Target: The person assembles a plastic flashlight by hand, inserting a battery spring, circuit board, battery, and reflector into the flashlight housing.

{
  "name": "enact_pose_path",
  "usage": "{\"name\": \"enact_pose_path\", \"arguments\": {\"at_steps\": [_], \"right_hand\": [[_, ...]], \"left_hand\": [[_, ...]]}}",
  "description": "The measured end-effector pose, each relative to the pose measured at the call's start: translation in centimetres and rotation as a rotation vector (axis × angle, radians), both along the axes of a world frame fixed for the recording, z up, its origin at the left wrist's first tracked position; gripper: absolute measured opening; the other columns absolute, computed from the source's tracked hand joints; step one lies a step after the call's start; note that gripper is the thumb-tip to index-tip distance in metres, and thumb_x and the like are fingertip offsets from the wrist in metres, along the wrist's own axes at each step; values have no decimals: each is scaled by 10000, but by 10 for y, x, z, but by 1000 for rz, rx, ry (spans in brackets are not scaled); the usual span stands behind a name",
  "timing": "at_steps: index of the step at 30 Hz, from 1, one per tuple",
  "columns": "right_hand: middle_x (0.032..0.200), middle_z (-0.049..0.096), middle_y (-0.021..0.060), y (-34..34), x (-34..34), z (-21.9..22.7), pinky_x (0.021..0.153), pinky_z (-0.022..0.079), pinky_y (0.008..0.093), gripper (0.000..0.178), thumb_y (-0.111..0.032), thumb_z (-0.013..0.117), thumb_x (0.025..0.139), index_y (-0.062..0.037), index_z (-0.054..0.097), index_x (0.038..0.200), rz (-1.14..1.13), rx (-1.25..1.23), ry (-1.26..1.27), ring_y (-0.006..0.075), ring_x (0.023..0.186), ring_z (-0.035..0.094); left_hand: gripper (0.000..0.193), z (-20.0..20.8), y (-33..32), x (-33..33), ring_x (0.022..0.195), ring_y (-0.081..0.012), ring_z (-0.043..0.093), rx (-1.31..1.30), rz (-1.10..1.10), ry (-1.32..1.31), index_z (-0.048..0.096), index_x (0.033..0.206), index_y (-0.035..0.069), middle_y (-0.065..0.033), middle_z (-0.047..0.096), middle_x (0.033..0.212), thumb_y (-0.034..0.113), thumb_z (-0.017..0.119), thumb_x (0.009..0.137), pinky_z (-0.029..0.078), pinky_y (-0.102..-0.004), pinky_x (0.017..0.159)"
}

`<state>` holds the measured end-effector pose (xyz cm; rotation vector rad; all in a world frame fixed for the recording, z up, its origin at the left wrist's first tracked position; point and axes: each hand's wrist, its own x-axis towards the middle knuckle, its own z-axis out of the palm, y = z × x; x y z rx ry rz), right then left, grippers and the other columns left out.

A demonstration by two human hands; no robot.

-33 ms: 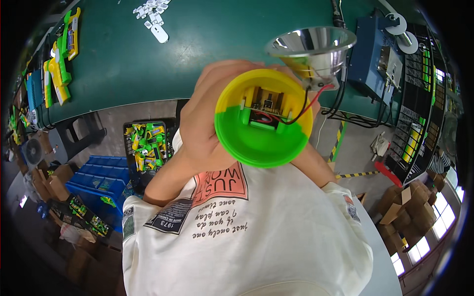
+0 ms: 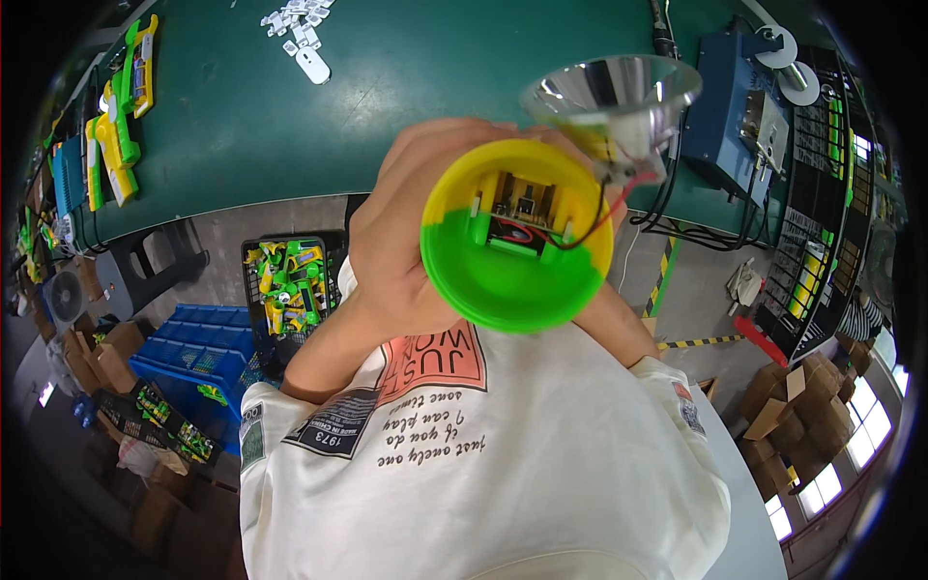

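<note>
My left hand [image 2: 394, 227] is wrapped round the side of a yellow and green plastic flashlight housing [image 2: 512, 290], whose round mouth faces up toward me. Inside the mouth sits a small circuit board [image 2: 527, 203] with a switch-like part. A red wire [image 2: 630, 184] and a black wire [image 2: 592, 224] run out over the rim to a shiny cone-shaped reflector [image 2: 628, 111], which hangs beside the housing at upper right. Only a sliver of my right hand [image 2: 620, 201] shows past the rim; its fingers are hidden behind the housing and reflector.
White small parts [image 2: 295, 19] and a white oval piece [image 2: 312, 66] lie on the green table [image 2: 232, 135]. Yellow-green housings [image 2: 116, 145] are at its left, a blue box-shaped device [image 2: 720, 106] at its right. Below stand a black crate [image 2: 253, 319] of parts and blue crates [image 2: 193, 353].
The housing has shifted very slightly downward. The reflector has moved a little and looks blurred.
</note>
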<state>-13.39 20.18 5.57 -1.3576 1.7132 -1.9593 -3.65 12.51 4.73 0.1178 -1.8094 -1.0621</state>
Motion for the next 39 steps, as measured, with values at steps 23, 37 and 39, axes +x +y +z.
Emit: {"name": "enact_pose_path", "arguments": {"at_steps": [23, 37, 39], "right_hand": [[793, 648, 79, 19, -6, -2, 659, 451, 338, 407, -361, 713, 583, -74, 695, 870, 12, 193, 204, 274, 678, 605], [680, 577, 34, 33, -11, -30, 587, 384, 325, 373, -392, 730, 554, -117, 661, 795, 248, 259, 164, 265, 576, 532], [654, 537, 47, 31, -10, -28, 545, 365, 322, 473, -436, 732, 532, -82, 652, 836, 232, 168, 170, 267, 526, 488]], "left_hand": [[436, 48, -9, 5, 913, -305, 625, -6, -81, -172, 631, 1039, -47, -165, 668, 1010, 163, 748, 676, 480, -386, 826], [444, 53, -7, 3, 853, -293, 629, -20, -96, -214, 652, 996, -15, -130, 684, 950, 146, 781, 602, 504, -362, 746], [445, 51, -6, 3, 831, -298, 626, -42, -65, -216, 655, 974, -24, -138, 676, 941, 160, 781, 588, 504, -364, 738]]}}
